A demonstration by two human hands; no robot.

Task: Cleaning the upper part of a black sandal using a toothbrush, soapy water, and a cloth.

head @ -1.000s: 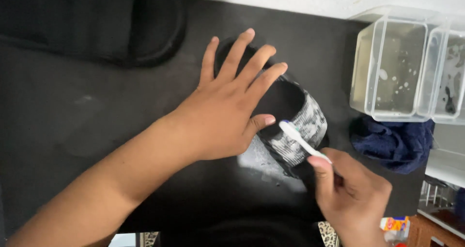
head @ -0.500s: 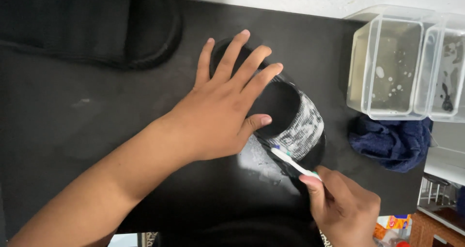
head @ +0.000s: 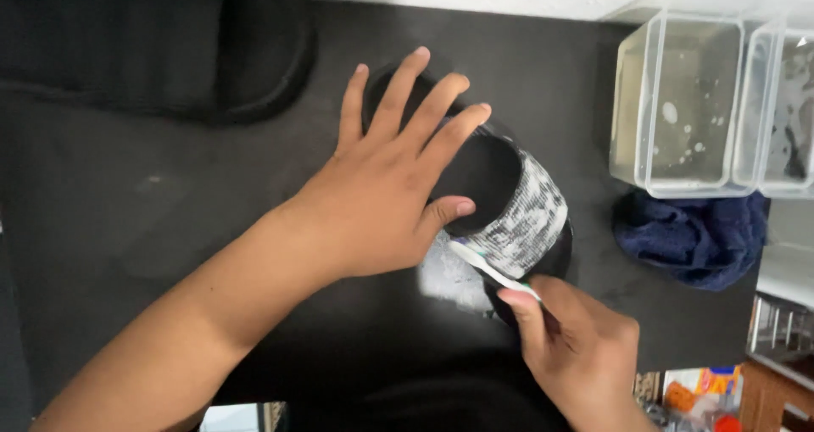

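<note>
Clear tubs, blue cloth beside slipper

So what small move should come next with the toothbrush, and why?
Probably drag the toothbrush back up across the soapy strap of the slipper. The right hand has its head at the strap's lower edge, foam covers the strap, and the left hand lies flat on the slipper.
</note>
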